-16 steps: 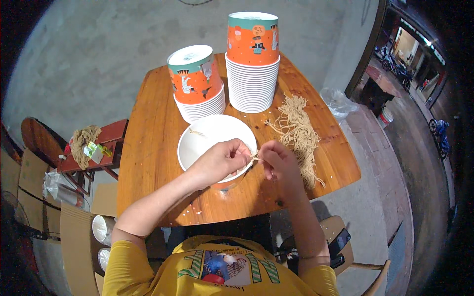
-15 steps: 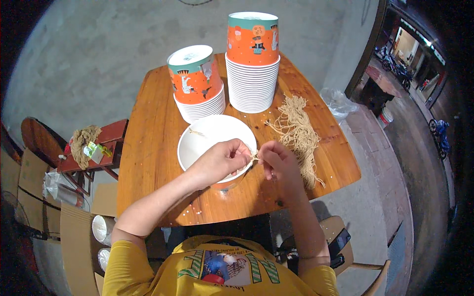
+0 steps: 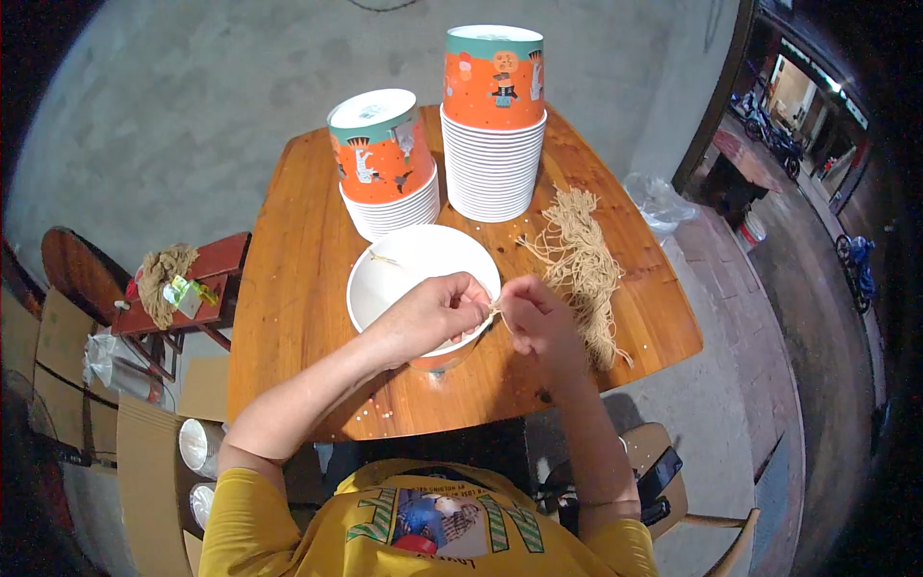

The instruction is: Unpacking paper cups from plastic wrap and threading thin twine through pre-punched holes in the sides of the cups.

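A white-lined paper bucket (image 3: 385, 300) stands upright at the near middle of the table, with a short piece of cord (image 3: 386, 259) lying inside. My left hand (image 3: 435, 313) reaches over its near right rim, thumb and fingers pinched on a beige cord (image 3: 494, 309). Close beside it, just off the rim, my right hand (image 3: 538, 319) pinches the same cord. Part of the cord is hidden by my fingers. A loose bundle of beige cords (image 3: 585, 279) lies to the right of my right hand.
Behind the bucket stand a short stack (image 3: 383, 163) and a taller stack (image 3: 493, 125) of upside-down orange paper buckets on the wooden table (image 3: 288, 288). A red bench (image 3: 216, 284) with cloth stands left. A chair (image 3: 663, 452) is at the lower right.
My right hand has shifted slightly left, closer to my left hand. The left hand stays at the rim, and the buckets and cord bundle are unmoved.
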Available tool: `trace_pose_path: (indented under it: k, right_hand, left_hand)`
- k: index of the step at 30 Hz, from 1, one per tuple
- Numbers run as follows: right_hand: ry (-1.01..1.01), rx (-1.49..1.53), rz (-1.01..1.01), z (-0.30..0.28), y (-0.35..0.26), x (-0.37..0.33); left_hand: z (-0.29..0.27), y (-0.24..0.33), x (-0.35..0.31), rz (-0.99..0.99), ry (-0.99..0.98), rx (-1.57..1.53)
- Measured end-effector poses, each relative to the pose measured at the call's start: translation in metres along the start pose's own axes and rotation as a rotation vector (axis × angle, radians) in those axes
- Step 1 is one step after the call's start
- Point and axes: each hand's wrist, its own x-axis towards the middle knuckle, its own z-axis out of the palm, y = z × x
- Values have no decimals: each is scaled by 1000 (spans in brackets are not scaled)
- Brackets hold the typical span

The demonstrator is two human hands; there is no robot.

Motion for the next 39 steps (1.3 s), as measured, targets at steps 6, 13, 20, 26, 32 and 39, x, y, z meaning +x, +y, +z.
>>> trace_pose_path:
  k: [6, 13, 20, 26, 32, 39]
  right_hand:
    - [11, 64, 84, -8, 6, 2]
    - [120, 106, -67, 5, -2, -2]
    - [122, -668, -556, -3, 10, -1]
    - [80, -502, -445, -1, 14, -1]
    - [31, -380, -353, 4, 9, -1]
    - [72, -363, -280, 7, 12, -2]
  left_hand:
    - [1, 0, 1, -10, -7, -13]
    - [0, 1, 0, -39, -9, -36]
    - [-1, 3, 0, -31, -19, -65]
    - [-2, 2, 1, -39, -56, -88]
    - [0, 2, -6, 126, -28, 51]
    - [-5, 1, -8, 6, 0, 99]
